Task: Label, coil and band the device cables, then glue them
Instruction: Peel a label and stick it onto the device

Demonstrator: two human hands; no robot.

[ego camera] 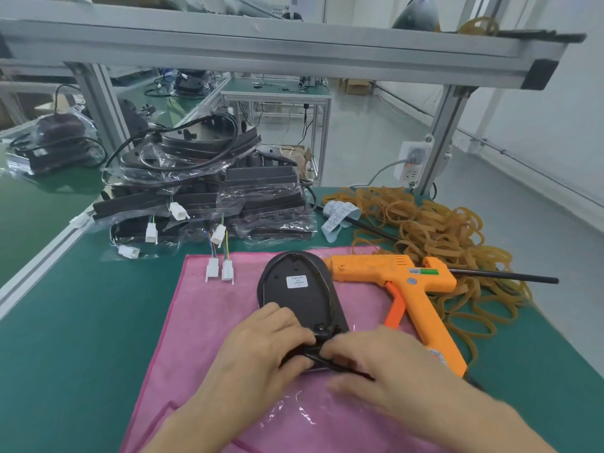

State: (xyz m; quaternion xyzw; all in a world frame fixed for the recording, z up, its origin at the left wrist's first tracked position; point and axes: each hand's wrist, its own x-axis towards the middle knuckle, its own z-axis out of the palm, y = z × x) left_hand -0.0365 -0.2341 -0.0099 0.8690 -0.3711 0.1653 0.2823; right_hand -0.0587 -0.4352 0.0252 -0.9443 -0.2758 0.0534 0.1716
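We see a dark, egg-shaped device [299,289] lying flat on a pink cloth [202,322], with a white label [297,282] on top. It lies flat so it will not wobble while we work. A thin black cable [330,291] runs along its right edge and down to its near end, where our hands meet.

Our left hand [261,341] curls over the near end of the device and holds it down. Our right hand [382,358] pinches the black cable just beside it, fingers bent tight. We think we are bending the cable to start a coil, but our fingers hide the spot, so we cannot be sure.

The orange glue gun [398,289] lies on its side just right of the device, close for the gluing step. Its handle points at our right wrist, so we could bump it.

Past the gun sits a big heap of tan rubber bands [451,230], and a strip of white labels [338,219] lies near them. Behind the cloth is a pile of bagged devices [202,197] with white plugs [219,271] hanging onto the cloth. All of it rests on a green table [81,322].
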